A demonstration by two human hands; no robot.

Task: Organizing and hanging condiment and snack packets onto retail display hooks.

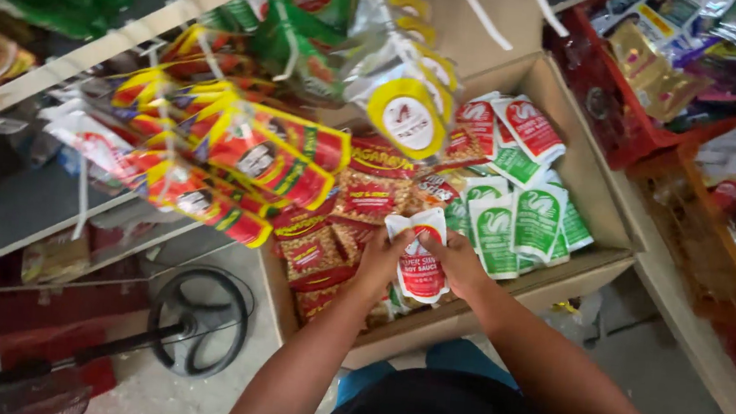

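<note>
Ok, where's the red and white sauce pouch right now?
In the head view, the red and white plastic sauce pouch is low centre, held between the left hand and right hand, over the near edge of the open cardboard box, beside green and white pouches.

The red-and-white sauce pouch (419, 260) was a small, flat plastic sachet — white at its crumpled top, red below with a label. It stood roughly upright, pinched at both upper sides, just above the front edge of the cardboard box (557, 281).

Open cardboard box (598, 263), green-and-white sachets (537, 220), red-and-white sachets (530, 128), red snack packets (369, 194) lying inside
</note>
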